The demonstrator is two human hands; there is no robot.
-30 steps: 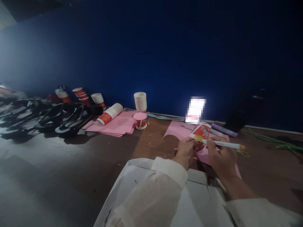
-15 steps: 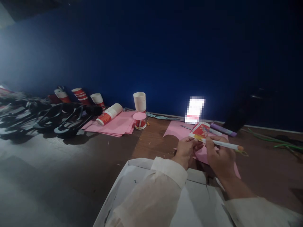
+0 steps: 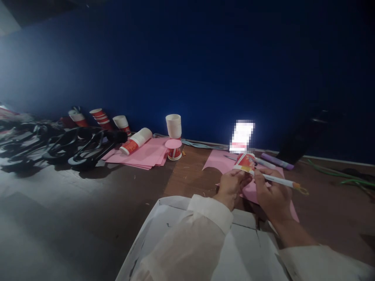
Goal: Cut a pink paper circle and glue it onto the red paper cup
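Now the paper cup [image 3: 245, 161], above the pink paper [image 3: 216, 160], sits turned slightly from before, apparently giving the pen [image 3: 279, 180] a different patch; the left hand [image 3: 232, 186] holds it in curled fingers, the right hand [image 3: 273, 194] pinches the pen.

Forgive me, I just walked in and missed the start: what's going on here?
A person holds a red-and-white paper cup in the left hand and a white marker in the right hand. The marker's inner end is near a yellow patch on the cup; contact is too small to confirm. Pink paper lies beneath the hands, with a purple marker just beyond them. Farther left, another paper cup lies on its side on pink sheets.
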